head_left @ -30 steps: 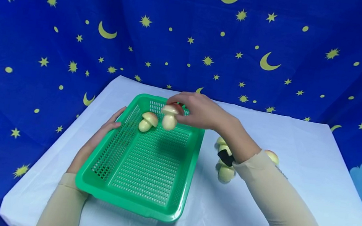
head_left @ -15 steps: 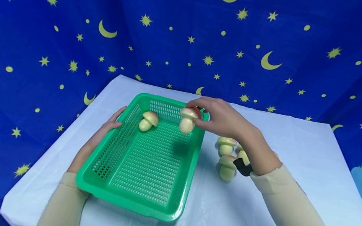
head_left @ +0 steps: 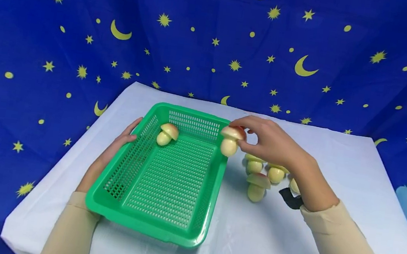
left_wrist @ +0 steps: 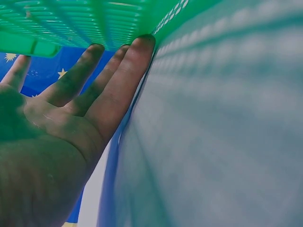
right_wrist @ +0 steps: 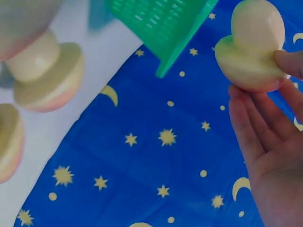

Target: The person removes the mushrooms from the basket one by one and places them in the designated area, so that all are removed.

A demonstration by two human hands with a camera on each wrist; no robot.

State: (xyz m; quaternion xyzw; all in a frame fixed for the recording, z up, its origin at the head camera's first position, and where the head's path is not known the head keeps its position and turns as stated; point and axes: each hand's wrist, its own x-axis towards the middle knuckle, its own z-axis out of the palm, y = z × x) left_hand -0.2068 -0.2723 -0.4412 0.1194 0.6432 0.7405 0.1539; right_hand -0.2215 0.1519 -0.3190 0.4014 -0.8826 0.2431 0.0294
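My right hand [head_left: 273, 143] pinches a toy mushroom [head_left: 230, 141] by its reddish-brown cap, cream stem hanging down, over the right rim of a green plastic basket [head_left: 142, 232]. Seen from the right wrist, thumb and fingertips meet the cap of this mushroom [right_wrist: 258, 28] while the palm stays free. Inside the basket, near its far left corner, another toy mushroom [head_left: 168, 135] lies tilted. My left hand [head_left: 111, 153] rests along the basket's left side; in the left wrist view its fingers [left_wrist: 120, 80] are straight, with tips against the green mesh.
Right of the basket, several more toy mushrooms [head_left: 256, 187] stand on the white-covered table [head_left: 237, 244], partly behind my right forearm. A black strap end [head_left: 291, 199] hangs from the right wrist. A blue curtain [head_left: 203, 14] with moons and stars closes off the back.
My right hand has carried the toy mushroom rightward, from over the basket's far middle to its right rim. More mushrooms on the table have come into sight. The left hand stays put.
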